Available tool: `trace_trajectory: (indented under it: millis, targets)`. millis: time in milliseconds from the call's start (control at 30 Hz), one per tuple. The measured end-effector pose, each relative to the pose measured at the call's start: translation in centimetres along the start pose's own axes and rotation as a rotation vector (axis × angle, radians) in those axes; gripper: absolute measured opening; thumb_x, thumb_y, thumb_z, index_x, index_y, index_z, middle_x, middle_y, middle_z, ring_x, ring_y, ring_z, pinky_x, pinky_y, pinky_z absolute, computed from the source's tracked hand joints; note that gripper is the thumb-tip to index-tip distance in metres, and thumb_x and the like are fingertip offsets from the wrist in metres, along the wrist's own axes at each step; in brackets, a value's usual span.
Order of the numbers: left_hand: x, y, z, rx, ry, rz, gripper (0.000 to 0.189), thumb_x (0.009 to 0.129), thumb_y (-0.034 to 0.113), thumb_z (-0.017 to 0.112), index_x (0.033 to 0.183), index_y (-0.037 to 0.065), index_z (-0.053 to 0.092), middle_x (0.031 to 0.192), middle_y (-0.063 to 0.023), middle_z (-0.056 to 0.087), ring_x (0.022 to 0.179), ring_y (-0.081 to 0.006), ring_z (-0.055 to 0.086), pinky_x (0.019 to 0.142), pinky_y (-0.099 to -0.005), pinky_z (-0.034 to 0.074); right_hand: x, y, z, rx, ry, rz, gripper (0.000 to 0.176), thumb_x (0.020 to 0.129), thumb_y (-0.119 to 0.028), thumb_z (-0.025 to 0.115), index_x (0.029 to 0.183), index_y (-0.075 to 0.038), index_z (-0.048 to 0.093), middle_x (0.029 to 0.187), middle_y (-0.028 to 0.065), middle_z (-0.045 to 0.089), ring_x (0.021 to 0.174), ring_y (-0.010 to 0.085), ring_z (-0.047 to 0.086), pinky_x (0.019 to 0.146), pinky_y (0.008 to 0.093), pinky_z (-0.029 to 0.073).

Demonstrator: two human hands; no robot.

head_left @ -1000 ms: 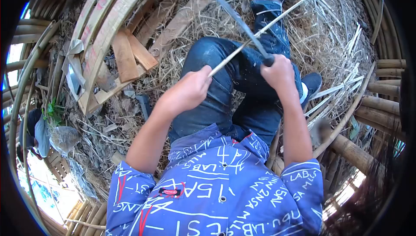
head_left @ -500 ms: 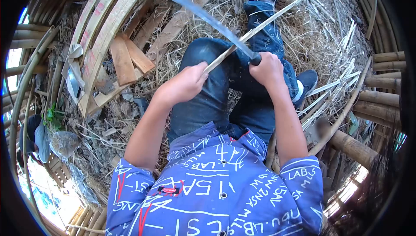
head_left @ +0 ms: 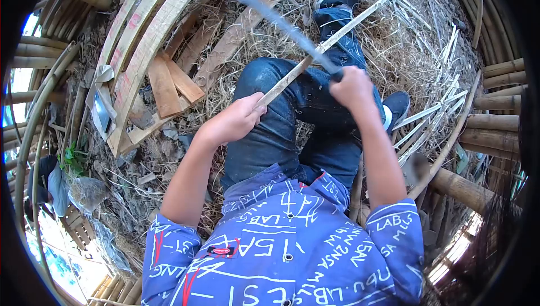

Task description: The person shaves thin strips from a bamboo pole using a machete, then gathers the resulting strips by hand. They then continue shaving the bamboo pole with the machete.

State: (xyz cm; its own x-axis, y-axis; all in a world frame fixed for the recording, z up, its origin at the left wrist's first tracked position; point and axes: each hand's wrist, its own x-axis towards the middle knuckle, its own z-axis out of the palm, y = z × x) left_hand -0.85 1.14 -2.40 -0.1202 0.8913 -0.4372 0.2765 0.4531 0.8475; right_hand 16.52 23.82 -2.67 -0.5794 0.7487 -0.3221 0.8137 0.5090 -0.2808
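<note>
My left hand (head_left: pixel 236 119) grips the near end of a long thin bamboo strip (head_left: pixel 337 31) that runs up and to the right over my knees. My right hand (head_left: pixel 353 85) is closed on the handle of a long curved knife (head_left: pixel 281 23). Its blade is motion-blurred and crosses the strip just beyond my right fist. I sit on the ground in blue jeans and a blue printed shirt, with dark shoes out in front.
Straw and bamboo shavings (head_left: pixel 427 36) cover the ground. Curved split bamboo slats (head_left: pixel 140 53) and short wooden boards (head_left: pixel 169 84) lie at left. Thick bamboo poles (head_left: pixel 495 131) are stacked at right. Cut pale strips (head_left: pixel 433 115) lie by my right foot.
The knife blade has swung from pointing up-left to lying lower across the strip and back, with my right hand shifting slightly. My left hand stayed on the strip's end.
</note>
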Motion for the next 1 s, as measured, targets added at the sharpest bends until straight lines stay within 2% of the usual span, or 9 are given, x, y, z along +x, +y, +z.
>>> trace_trajectory:
  millis: [67, 167, 300, 367, 500, 700, 833, 867, 1000]
  targets:
    - [0.1, 0.5, -0.5, -0.031, -0.018, 0.003, 0.014, 0.099, 0.016, 0.044, 0.094, 0.003, 0.049, 0.073, -0.0012, 0.048, 0.065, -0.0114, 0.045, 0.060, -0.0280, 0.041, 0.7, 1.1, -0.5, 0.040, 0.008, 0.037, 0.027, 0.075, -0.026, 0.063, 0.089, -0.004, 0.071, 0.090, 0.0235, 0.068, 0.087, 0.0403, 0.066, 0.081, 0.0462, 0.053]
    - [0.2, 1.6, -0.8, -0.128, -0.077, -0.081, 0.015, 0.098, 0.014, 0.046, 0.091, 0.001, 0.046, 0.071, -0.0083, 0.049, 0.066, -0.0193, 0.048, 0.063, -0.0354, 0.043, -0.7, -0.1, -1.3, -0.013, 0.106, 0.033, 0.026, 0.074, -0.024, 0.062, 0.084, -0.001, 0.069, 0.088, 0.0256, 0.067, 0.086, 0.0418, 0.066, 0.081, 0.0475, 0.052]
    - [-0.6, 1.0, -0.2, -0.144, -0.053, -0.064, 0.015, 0.099, 0.016, 0.046, 0.091, 0.002, 0.045, 0.072, -0.0049, 0.048, 0.067, -0.0152, 0.047, 0.064, -0.0317, 0.043, -3.2, -2.6, -1.2, 0.093, 0.040, -0.065, 0.027, 0.072, -0.027, 0.064, 0.081, -0.001, 0.067, 0.085, 0.0236, 0.068, 0.084, 0.0409, 0.066, 0.080, 0.0475, 0.053]
    - [-1.1, 0.4, 0.0, -0.167, -0.027, -0.080, 0.013, 0.099, 0.017, 0.044, 0.097, 0.006, 0.049, 0.073, 0.0010, 0.045, 0.063, -0.0075, 0.041, 0.054, -0.0238, 0.037, -2.5, -1.7, -0.4, 0.050, 0.037, -0.103, 0.027, 0.072, -0.027, 0.065, 0.081, -0.002, 0.067, 0.085, 0.0221, 0.068, 0.084, 0.0398, 0.067, 0.079, 0.0472, 0.053]
    - [-0.4, 1.2, -0.3, -0.135, -0.055, -0.094, 0.013, 0.099, 0.018, 0.044, 0.098, 0.006, 0.048, 0.073, 0.0015, 0.043, 0.063, -0.0074, 0.041, 0.054, -0.0233, 0.037, 0.2, 0.8, -0.6, -0.024, 0.087, 0.044, 0.024, 0.074, -0.025, 0.064, 0.082, -0.002, 0.068, 0.085, 0.0225, 0.068, 0.084, 0.0385, 0.067, 0.078, 0.0466, 0.054]
    - [-0.5, -0.1, 0.6, -0.099, -0.031, -0.008, 0.012, 0.099, 0.017, 0.044, 0.099, 0.005, 0.048, 0.073, 0.0010, 0.044, 0.061, -0.0078, 0.041, 0.053, -0.0235, 0.037, -4.0, -2.5, -0.7, 0.001, 0.032, -0.136, 0.027, 0.070, -0.027, 0.067, 0.082, -0.003, 0.068, 0.081, 0.0229, 0.068, 0.081, 0.0383, 0.068, 0.078, 0.0462, 0.054]
    - [-0.8, 0.9, 0.1, -0.088, -0.025, -0.112, 0.012, 0.099, 0.015, 0.044, 0.100, 0.004, 0.048, 0.073, 0.0006, 0.044, 0.061, -0.0081, 0.041, 0.054, -0.0236, 0.038, -0.6, 0.4, 0.0, -0.096, 0.092, -0.080, 0.026, 0.072, -0.029, 0.067, 0.082, -0.005, 0.069, 0.086, 0.0193, 0.069, 0.083, 0.0360, 0.068, 0.077, 0.0440, 0.055]
    - [-0.4, 0.9, 0.2, -0.073, -0.028, -0.093, 0.012, 0.099, 0.015, 0.044, 0.100, 0.004, 0.048, 0.073, 0.0006, 0.044, 0.061, -0.0082, 0.041, 0.054, -0.0237, 0.038, 0.7, 1.2, -0.9, -0.053, 0.059, 0.050, 0.025, 0.073, -0.028, 0.066, 0.082, -0.006, 0.069, 0.087, 0.0191, 0.069, 0.083, 0.0358, 0.068, 0.077, 0.0446, 0.055]
    - [-0.5, -0.1, 0.1, -0.073, -0.018, -0.053, 0.011, 0.099, 0.015, 0.044, 0.101, 0.004, 0.048, 0.072, 0.0009, 0.044, 0.060, -0.0084, 0.040, 0.054, -0.0246, 0.038, 0.5, 1.0, -0.2, -0.080, 0.185, -0.084, 0.024, 0.073, -0.026, 0.065, 0.081, -0.004, 0.067, 0.081, 0.0202, 0.068, 0.079, 0.0378, 0.068, 0.075, 0.0466, 0.054]
